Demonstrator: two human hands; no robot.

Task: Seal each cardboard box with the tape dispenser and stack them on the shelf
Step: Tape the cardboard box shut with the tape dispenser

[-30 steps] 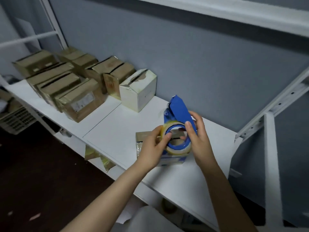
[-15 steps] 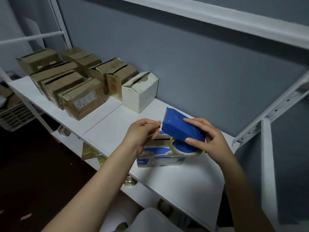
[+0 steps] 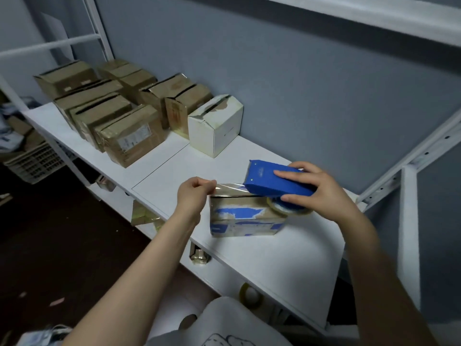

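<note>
A small cardboard box [image 3: 244,218] with blue print lies on the white shelf [image 3: 274,258] in front of me. My right hand [image 3: 321,193] grips the blue tape dispenser [image 3: 272,179], which lies flat over the box's top right, its clear tape roll [image 3: 287,208] underneath. My left hand [image 3: 193,194] pinches the free end of the clear tape [image 3: 228,188], stretched from the dispenser's toothed edge across the top of the box to its left end.
A white box [image 3: 215,126] and several brown cardboard boxes [image 3: 129,136] stand in rows at the back left of the shelf against the grey wall. A white frame post [image 3: 409,233] rises at the right. A spare tape roll [image 3: 250,294] lies on the lower shelf.
The dispenser has swung from upright to flat on top of the box. My left hand has let go of the roll and drawn a strip of tape out leftward over the box.
</note>
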